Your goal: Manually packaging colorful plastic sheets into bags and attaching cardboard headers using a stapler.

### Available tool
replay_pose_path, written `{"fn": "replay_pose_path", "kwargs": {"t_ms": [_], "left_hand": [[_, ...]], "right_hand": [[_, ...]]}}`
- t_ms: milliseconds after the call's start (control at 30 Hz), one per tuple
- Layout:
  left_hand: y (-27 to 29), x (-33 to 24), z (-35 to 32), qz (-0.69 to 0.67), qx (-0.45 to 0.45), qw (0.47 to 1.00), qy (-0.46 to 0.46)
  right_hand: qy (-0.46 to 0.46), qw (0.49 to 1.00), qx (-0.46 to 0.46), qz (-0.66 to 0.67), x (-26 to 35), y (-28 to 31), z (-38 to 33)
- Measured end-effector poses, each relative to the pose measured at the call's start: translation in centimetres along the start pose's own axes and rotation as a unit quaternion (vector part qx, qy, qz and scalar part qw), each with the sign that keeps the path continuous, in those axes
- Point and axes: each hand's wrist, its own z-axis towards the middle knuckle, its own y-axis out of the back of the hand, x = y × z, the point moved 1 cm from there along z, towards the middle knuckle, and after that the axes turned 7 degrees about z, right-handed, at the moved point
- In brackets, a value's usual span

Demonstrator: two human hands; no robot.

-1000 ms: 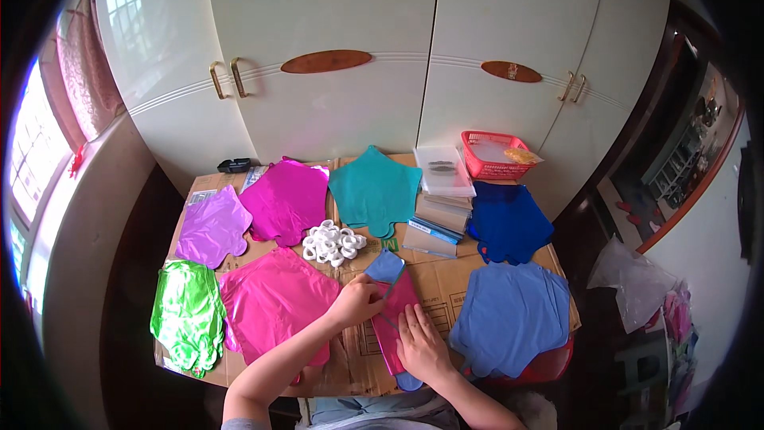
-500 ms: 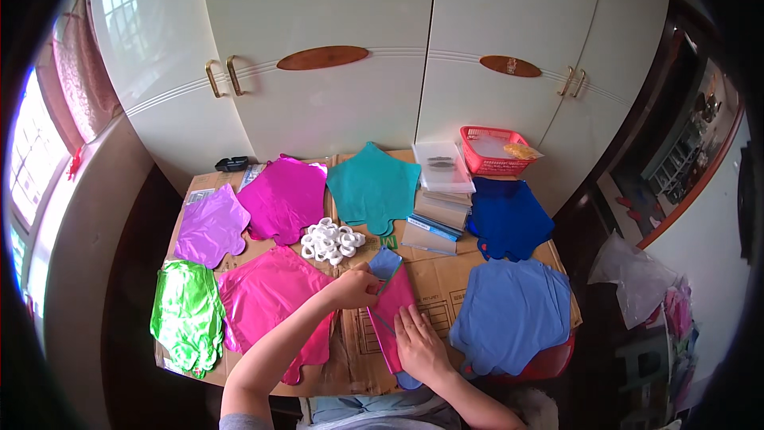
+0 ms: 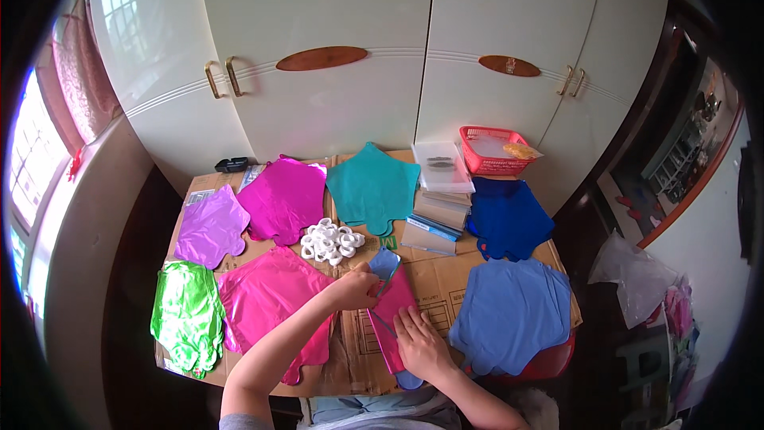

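Note:
A folded pink foil balloon [image 3: 399, 289], narrow and lying at a slant, is in front of me on the cardboard. Light blue foil [image 3: 385, 262] sticks out past its far end, and a bit more blue shows at its near end. My left hand [image 3: 355, 287] is closed, fingers curled over the bundle's upper left edge; its fingertips are partly hidden. Flat on the lower part of the bundle rests my right hand [image 3: 422, 342], its fingers stretched out and pressing on the foil. A flat pink foil balloon [image 3: 274, 302] lies under my left forearm.
White rings [image 3: 330, 241] are heaped beyond my left hand. Around them lie green [image 3: 189, 314], lilac [image 3: 212, 227], magenta [image 3: 285, 197], teal [image 3: 372, 185], dark blue [image 3: 511, 219] and light blue [image 3: 513, 314] foil balloons. Flat packets [image 3: 436, 219] and a red basket [image 3: 477, 163] stand behind.
Almost nothing differs. The blue foil at the far end of the bundle has shifted slightly, and both hands stay at nearly the same place.

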Motion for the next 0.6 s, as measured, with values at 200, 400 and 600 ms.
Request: {"fn": "replay_pose_path", "kwargs": {"t_ms": [200,400,600], "left_hand": [[-0.3,-4.9,-0.3,0.141,-0.044,0.971,-0.19],[-3.8,-4.8,-0.6,0.132,-0.032,0.971,-0.195],[-3.7,-2.3,0.9,0.221,-0.072,0.961,-0.147]], "right_hand": [[0.002,1.0,0.0,0.021,-0.6,-0.1,-0.3],[-0.013,0.999,0.044,0.013,-0.5,-0.1,-0.3],[-0.014,0.999,0.011,0.034,-0.3,0.2,-0.2]]}}
